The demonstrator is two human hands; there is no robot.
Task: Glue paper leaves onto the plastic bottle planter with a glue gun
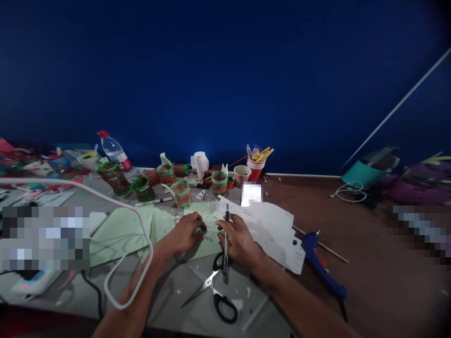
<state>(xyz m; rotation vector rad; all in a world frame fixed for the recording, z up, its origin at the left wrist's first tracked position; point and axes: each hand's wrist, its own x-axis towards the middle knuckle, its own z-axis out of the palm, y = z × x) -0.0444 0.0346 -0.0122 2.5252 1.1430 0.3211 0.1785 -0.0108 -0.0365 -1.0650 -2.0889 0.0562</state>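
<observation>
My left hand (188,233) rests on a light green paper sheet (200,251), its fingers curled down; whatever may be between the fingertips is hidden. Close by on the right, my right hand (241,241) is closed around a pen (226,263) with a clear barrel and dark grip, its tip pointing away from me. Its fingertips are also over the green paper. Scissors (209,282) with black handles lie with blades spread just below both hands. A white paper sheet (271,230) with small drawn marks extends beyond my right hand.
Brown-and-green wrapped cups (181,193) stand at the back, near a water bottle (114,151) and a red cup (255,170) of tools. A blue glue gun (322,267) and a wooden stick (333,251) lie right. A white cable (146,225) loops above my left forearm.
</observation>
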